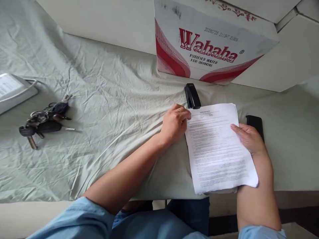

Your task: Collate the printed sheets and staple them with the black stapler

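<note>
A stack of printed white papers (pixel 216 146) lies on the pale green cloth (pixel 107 99) near the table's front edge. My left hand (pixel 174 123) grips the stack's upper left edge, fingers curled over it, a ring on one finger. My right hand (pixel 248 137) holds the stack's right edge, thumb on top of the page. A black stapler (pixel 192 96) lies just beyond the papers' top left corner, close to my left hand and apart from it.
A black phone (pixel 255 123) lies right of the papers, partly behind my right hand. A red and white Wahaha cardboard box (pixel 211 46) stands at the back. A bunch of keys (pixel 45 121) and a white device (pixel 12 91) sit far left.
</note>
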Tool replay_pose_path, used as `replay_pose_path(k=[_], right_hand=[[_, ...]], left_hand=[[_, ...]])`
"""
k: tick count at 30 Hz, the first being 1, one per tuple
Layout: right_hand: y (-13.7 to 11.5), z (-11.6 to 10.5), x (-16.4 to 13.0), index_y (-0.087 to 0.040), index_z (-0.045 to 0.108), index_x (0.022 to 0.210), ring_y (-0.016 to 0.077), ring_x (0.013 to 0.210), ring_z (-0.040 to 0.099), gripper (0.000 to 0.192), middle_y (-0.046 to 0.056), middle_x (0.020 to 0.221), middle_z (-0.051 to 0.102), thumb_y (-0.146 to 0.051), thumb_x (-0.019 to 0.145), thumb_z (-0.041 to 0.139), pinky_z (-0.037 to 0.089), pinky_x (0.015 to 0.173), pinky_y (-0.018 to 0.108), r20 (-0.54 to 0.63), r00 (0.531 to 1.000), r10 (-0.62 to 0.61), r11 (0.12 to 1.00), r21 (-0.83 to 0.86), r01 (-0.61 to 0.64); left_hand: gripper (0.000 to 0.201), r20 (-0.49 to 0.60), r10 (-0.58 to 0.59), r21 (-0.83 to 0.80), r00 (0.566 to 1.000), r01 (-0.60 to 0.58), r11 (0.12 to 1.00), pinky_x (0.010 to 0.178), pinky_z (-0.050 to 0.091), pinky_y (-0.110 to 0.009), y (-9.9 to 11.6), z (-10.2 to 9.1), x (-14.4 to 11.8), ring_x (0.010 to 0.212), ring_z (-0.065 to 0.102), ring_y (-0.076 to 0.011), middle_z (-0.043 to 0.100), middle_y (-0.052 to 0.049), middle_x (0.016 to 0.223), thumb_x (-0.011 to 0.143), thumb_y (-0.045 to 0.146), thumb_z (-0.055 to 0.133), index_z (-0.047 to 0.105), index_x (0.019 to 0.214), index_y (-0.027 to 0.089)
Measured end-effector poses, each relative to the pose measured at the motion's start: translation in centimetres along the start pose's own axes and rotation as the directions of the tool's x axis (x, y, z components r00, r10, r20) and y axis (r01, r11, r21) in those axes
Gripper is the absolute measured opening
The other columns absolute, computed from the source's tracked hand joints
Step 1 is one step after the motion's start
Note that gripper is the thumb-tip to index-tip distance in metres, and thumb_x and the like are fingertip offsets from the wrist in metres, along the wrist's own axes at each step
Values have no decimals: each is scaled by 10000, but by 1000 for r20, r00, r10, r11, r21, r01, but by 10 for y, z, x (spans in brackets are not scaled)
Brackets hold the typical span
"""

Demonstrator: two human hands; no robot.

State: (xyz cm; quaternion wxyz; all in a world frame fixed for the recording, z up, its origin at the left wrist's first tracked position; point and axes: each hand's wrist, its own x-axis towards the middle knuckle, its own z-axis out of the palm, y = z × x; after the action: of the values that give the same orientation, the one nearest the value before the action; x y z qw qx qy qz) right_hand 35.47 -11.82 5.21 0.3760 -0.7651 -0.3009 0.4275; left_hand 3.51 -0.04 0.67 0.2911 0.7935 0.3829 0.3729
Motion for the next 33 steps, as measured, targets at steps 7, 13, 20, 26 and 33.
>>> replay_pose_path(k=[7,13,20,26,33], right_hand=[[7,-2,-8,-198,912,1074,303,816,853,782,91,951,906,-842,650,1039,703,807,449,40,998,51,998,-40,-49],[5,-3,-9,-251,917,975,274,826,849,670,45,953,914,-830,660,1037,693,780,372,-3,999,44,997,-56,-44],[-7,2,-14,-273,917,975,291,869,865,683,43,935,907,-818,592,1065,713,774,375,-96,995,-1,1000,-4,0],[-10,-4,-18,-256,925,1004,294,874,862,715,66,970,912,-785,552,1088,700,714,362,-171,985,-9,1000,27,14],[-11,-1,-15,-237,898,935,247,819,819,690,71,950,903,-764,539,1098,664,706,338,-169,985,-38,999,30,43]], left_hand=[[397,142,-2,188,990,-24,982,1092,590,-482,12,1,-4,1392,784,-330,907,-120,1346,1024,12,537,877,1118,192],[452,169,-43,255,985,-2,967,1245,571,-518,16,-2,-5,1522,725,-332,828,-141,1562,1081,49,526,862,1361,161],[583,147,-139,260,979,97,961,1320,543,-528,16,3,0,1605,664,-331,726,-176,1705,1074,55,496,732,1602,126],[939,179,-19,192,984,-16,981,1442,398,-546,8,5,0,1812,429,-278,444,-47,1952,995,-43,406,473,1853,331],[1018,206,-57,54,977,47,997,1495,299,-585,-4,0,12,1809,448,-240,593,-48,1856,867,-88,395,544,1803,283]])
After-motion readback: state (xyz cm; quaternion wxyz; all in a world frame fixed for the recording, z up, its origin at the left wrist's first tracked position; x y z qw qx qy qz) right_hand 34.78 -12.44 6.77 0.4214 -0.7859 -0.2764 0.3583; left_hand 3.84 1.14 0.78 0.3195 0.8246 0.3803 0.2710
